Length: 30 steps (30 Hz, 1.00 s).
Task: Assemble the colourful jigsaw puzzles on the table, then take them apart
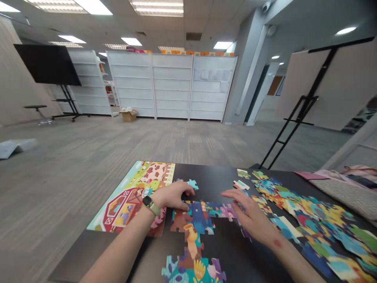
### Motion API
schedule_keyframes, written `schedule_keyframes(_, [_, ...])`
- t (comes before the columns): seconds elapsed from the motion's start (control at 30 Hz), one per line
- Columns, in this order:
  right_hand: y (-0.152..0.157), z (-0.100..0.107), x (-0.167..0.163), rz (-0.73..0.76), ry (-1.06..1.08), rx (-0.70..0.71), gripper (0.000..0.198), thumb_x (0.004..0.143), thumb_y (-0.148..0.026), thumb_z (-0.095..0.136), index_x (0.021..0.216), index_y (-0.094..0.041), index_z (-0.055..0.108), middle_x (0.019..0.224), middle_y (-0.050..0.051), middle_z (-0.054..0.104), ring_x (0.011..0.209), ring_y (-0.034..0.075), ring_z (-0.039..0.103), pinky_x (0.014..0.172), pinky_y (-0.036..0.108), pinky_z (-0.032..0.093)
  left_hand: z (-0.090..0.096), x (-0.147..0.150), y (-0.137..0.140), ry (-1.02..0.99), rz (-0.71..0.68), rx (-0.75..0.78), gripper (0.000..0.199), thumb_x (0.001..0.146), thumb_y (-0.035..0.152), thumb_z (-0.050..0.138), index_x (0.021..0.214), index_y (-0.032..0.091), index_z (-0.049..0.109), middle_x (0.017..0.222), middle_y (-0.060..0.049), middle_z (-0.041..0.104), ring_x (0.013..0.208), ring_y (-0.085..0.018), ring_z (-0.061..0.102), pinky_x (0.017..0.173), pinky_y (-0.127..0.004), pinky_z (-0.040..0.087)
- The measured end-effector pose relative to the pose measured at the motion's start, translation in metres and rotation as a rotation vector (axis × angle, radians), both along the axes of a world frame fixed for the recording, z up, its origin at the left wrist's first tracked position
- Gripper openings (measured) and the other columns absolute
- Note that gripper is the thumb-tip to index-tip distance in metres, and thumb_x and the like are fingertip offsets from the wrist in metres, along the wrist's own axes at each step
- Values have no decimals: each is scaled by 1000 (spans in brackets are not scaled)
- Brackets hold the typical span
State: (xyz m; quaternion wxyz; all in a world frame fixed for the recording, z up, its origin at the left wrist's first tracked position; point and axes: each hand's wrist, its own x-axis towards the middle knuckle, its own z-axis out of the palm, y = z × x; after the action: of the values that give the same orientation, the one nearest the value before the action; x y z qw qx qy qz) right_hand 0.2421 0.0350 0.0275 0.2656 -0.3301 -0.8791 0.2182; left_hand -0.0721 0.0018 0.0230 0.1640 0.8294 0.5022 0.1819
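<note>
- Your left hand (pixel 173 194) could lift or shear the top row of the joined puzzle pieces (pixel 193 239): its thumb is down at the row's upper edge, and any sideways drag there may pop a tab loose.
- Your right hand (pixel 250 214) could cause similar trouble at the row's other end, where the purple pieces (pixel 227 211) lie just under and beside it; a low palm or thumb might catch an edge.
- Left pose: the arm comes in from the lower left, palm down, fingers bent over, with the light-blue piece (pixel 193 184) just beyond the fingertips. I cannot tell whether thumb and fingers are clamped on anything, as the knuckles hide what is beneath.
- Right pose: the arm reaches in from the lower right, forefinger stretched toward the left hand, thumb apart from it, nothing visible between them. I cannot tell whether the hand touches the pieces below.
- Your left wrist, with its watch (pixel 151 205), crosses the picture sheet (pixel 156 173); the forearm might drag the sheet if it rests on it.
- Farther right, your right forearm is near the loose pieces (pixel 318 220); a wide elbow swing could scatter them.
- The green piece (pixel 243 173) lies near the far edge of the black table (pixel 206 173), so a careless push could send it off.
</note>
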Motion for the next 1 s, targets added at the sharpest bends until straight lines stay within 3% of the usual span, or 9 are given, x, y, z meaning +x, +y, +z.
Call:
schedule_keyframes(0.1, [-13, -15, 82, -238, 16, 0, 32, 94, -41, 50, 116, -29, 69, 127, 8, 68, 121, 29, 60, 107, 45, 47, 9, -13, -1, -28, 58, 34, 31, 78, 15, 65, 108, 22, 69, 103, -3, 70, 95, -21, 65, 86, -30, 51])
schedule_keyframes(0.17, [-25, -30, 139, -500, 80, 35, 35, 90, -50, 53, 112, -28, 70, 123, 8, 70, 118, 32, 62, 104, 48, 48, 15, -21, 0, -53, 120, 72, 34, 81, 11, 53, 110, 20, 66, 108, -5, 70, 100, -22, 65, 90, -33, 50])
schedule_keyframes(0.23, [-40, -46, 188, -814, 168, 48, 37, 86, -53, 53, 107, -28, 71, 114, 8, 73, 111, 34, 65, 99, 50, 50, 17, -26, 2, -64, 161, 104, 31, 84, 13, 47, 108, 19, 65, 108, -8, 70, 102, -24, 64, 91, -37, 49])
schedule_keyframes(0.3, [-55, -60, 221, -986, 303, 31, 40, 86, -51, 52, 111, -26, 68, 109, 8, 74, 103, 32, 68, 92, 48, 53, 13, -24, 4, -41, 158, 117, 27, 85, 16, 47, 106, 19, 65, 106, -8, 70, 101, -26, 64, 91, -39, 49])
schedule_keyframes(0.43, [-77, -77, 237, -878, 481, 6, 47, 90, -45, 49, 130, -21, 56, 113, 12, 71, 103, 29, 68, 89, 42, 54, 1, 3, 2, 39, 53, 100, 24, 90, 21, 47, 105, 21, 65, 106, -7, 68, 100, -25, 64, 91, -39, 49])
schedule_keyframes(0.63, [-91, -85, 209, -771, 205, 150, 36, 84, -30, 55, 118, -26, 64, 125, 8, 65, 121, 31, 57, 108, 53, 41, 7, 49, -16, 45, -126, 12, 25, 91, 20, 47, 109, 25, 65, 114, -5, 65, 109, -23, 61, 97, -34, 48])
schedule_keyframes(0.8, [-101, -97, 226, -981, 451, 192, 49, 86, -22, 47, 135, -21, 50, 136, 12, 58, 124, 28, 57, 106, 48, 45, 3, 39, -23, 109, -90, -53, 50, 78, 28, 68, 128, 30, 62, 140, -6, 56, 129, -30, 54, 110, -38, 42])
schedule_keyframes(0.9, [-106, -104, 244, -963, 289, 256, 40, 88, -25, 48, 126, -22, 61, 132, 11, 62, 127, 31, 53, 109, 54, 42, -5, 25, -23, 147, -45, -117, 75, 64, 27, 78, 136, 33, 59, 151, -5, 49, 132, -35, 53, 108, -38, 46])
schedule_keyframes(1.0, [-111, -109, 250, -834, 95, 333, 33, 92, -27, 49, 119, -26, 68, 129, 8, 65, 131, 31, 48, 108, 57, 42, -5, 22, -24, 159, -7, -174, 79, 60, 22, 77, 136, 33, 61, 152, -3, 50, 134, -36, 52, 106, -36, 48])
